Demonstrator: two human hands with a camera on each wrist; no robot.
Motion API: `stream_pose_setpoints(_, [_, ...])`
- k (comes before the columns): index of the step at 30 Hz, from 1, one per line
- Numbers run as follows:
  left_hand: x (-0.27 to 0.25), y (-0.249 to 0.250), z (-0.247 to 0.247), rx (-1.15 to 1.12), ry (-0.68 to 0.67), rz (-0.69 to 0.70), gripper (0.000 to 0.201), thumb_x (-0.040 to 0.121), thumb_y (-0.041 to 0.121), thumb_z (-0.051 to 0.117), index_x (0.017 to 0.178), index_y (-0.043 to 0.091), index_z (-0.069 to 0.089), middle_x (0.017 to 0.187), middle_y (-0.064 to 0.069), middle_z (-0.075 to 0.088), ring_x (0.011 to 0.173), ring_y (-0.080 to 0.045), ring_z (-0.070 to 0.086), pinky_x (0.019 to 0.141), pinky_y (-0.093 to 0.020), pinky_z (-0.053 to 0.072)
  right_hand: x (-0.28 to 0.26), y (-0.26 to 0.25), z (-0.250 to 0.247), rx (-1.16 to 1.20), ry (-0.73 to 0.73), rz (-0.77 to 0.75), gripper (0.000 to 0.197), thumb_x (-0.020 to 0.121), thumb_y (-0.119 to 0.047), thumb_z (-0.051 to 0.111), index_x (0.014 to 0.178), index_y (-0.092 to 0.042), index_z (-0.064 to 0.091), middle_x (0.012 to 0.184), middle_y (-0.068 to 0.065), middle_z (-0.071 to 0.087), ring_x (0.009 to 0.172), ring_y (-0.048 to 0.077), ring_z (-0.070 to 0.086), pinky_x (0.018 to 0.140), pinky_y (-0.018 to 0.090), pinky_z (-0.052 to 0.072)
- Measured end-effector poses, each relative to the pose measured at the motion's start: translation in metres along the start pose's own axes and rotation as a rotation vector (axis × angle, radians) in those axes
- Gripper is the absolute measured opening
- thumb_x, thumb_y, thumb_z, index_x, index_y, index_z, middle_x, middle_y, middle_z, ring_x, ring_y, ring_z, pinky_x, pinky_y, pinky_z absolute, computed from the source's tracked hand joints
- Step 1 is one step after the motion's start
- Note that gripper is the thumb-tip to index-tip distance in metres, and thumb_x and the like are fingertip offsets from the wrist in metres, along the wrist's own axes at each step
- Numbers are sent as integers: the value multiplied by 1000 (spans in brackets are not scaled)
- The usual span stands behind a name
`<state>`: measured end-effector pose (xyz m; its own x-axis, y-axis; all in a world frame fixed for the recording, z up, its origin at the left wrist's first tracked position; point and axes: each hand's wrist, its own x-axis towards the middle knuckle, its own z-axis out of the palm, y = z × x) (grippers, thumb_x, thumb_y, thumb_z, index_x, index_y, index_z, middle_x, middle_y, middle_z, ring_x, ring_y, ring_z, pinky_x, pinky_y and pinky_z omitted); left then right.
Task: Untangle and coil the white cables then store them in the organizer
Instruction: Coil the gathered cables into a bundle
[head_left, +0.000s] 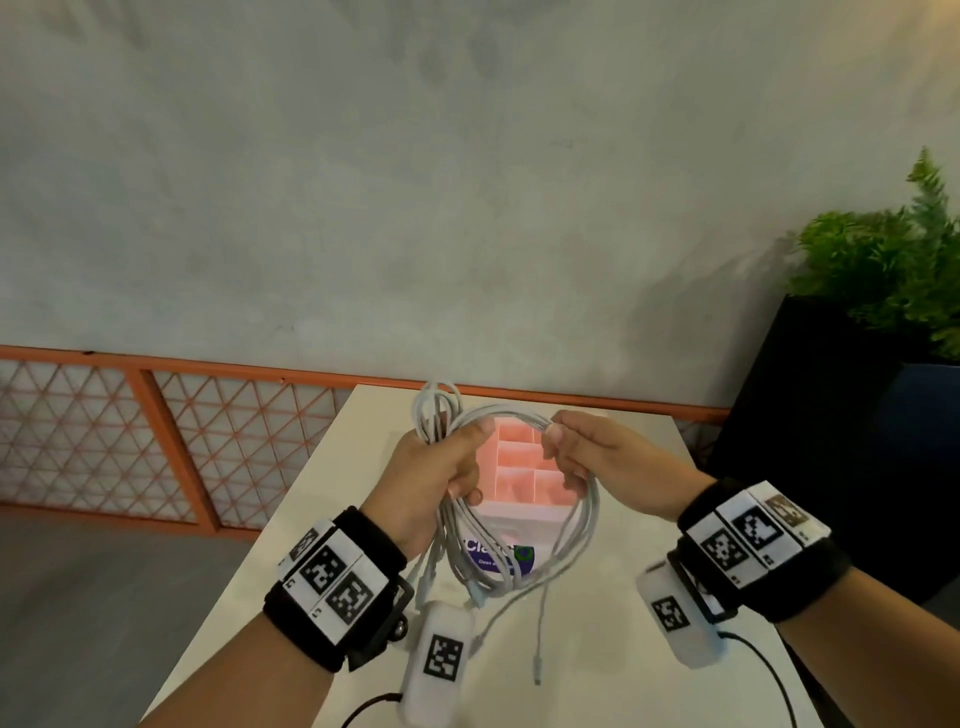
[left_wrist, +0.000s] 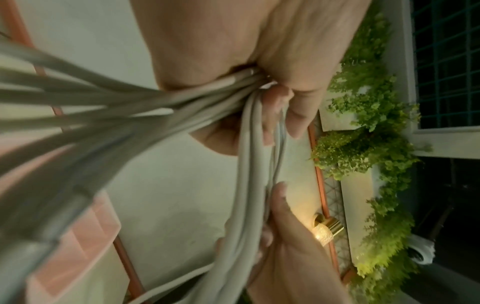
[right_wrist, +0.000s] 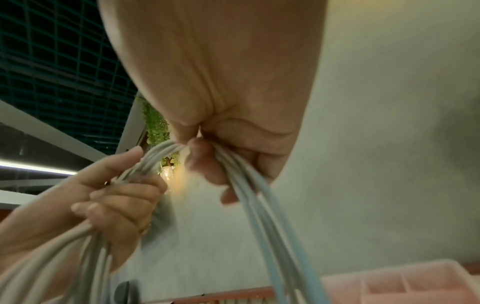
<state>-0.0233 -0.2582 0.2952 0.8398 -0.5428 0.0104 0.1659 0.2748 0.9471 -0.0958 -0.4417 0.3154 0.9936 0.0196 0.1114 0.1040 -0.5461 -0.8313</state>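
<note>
A bundle of white cables (head_left: 519, 561) hangs as a loose coil in the air over the table, held between both hands. My left hand (head_left: 441, 467) grips the coil's left side, fingers curled round many strands (left_wrist: 182, 98). On the coil's upper right, my right hand (head_left: 571, 447) pinches several strands (right_wrist: 249, 193) between thumb and fingers. Loose ends with plugs (head_left: 537, 670) dangle below the coil. The pink organizer (head_left: 524, 467), divided into compartments, stands on the table behind and under the coil; its corner shows in the right wrist view (right_wrist: 405, 283).
The white table (head_left: 623, 649) has its far edge near an orange lattice railing (head_left: 156, 431). A black planter with a green fern (head_left: 883, 291) stands at the right. A label with purple print (head_left: 493, 558) shows on the organizer's front.
</note>
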Motion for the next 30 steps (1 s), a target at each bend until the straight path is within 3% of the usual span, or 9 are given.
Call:
stream_pose_setpoints(4, [-3,-10,6,98,-73,-20,31,70,35,74,71,12,52,44,7,30,39,-10,30,46,-25,40,1,-8,19,75,188,-52,30,97,-39,38,79,-18,52,54,-11,39,51,10,36,51,28,36])
stream_pose_setpoints(9, [-9,-16,17,49,-102,-54,46,61,57,68,82,16,64,50,4,31,42,-10,33,46,-25,39,6,-21,37,-54,203,-95,29,100,-17,35,72,-22,42,57,-10,41,47,3,38,50,14,32])
stream_pose_setpoints(11, [-11,-16,20,32,-116,-58,44,62,61,68,74,20,65,51,4,33,43,-10,33,46,-25,39,7,-19,40,-192,222,-102,26,98,-13,35,75,-18,43,60,-5,48,50,6,43,52,21,36])
stream_pose_setpoints(14, [-12,-20,21,44,-117,-54,60,61,64,68,88,12,59,63,-2,42,50,-11,39,50,-25,41,5,-18,42,-424,200,-106,14,96,-13,39,89,-7,49,72,13,60,54,25,53,52,42,48])
stream_pose_setpoints(16, [-11,-20,23,42,-117,-77,63,62,65,67,96,12,65,78,-10,58,63,-18,54,60,-30,47,1,-21,45,-500,46,15,13,88,-9,49,88,-1,58,75,19,64,50,29,57,44,38,52])
stream_pose_setpoints(20, [-10,-17,25,1,-54,-133,51,67,54,66,103,19,71,100,-14,75,92,-26,70,85,-41,55,-1,-5,54,-844,-62,-114,45,82,-14,27,70,-3,68,62,13,66,51,27,63,44,36,55])
stream_pose_setpoints(22, [-11,-17,26,6,15,-118,61,63,56,70,106,13,70,103,-23,71,87,-32,67,83,-45,53,-2,-11,57,-797,-66,-137,43,85,-12,25,74,-1,65,62,15,64,49,27,60,43,38,54])
stream_pose_setpoints(25, [-9,-17,22,-23,105,-70,61,64,54,74,102,7,70,87,-20,64,71,-23,56,65,-35,47,-2,-9,56,-540,93,-230,30,96,-15,33,124,-9,40,77,9,65,53,17,53,51,32,49])
stream_pose_setpoints(30, [2,-4,3,-159,153,-48,34,63,46,73,80,16,70,80,0,58,67,-14,57,62,-26,45,-17,8,59,-201,23,-120,9,100,-26,34,94,-22,39,61,-4,42,51,11,34,52,26,32])
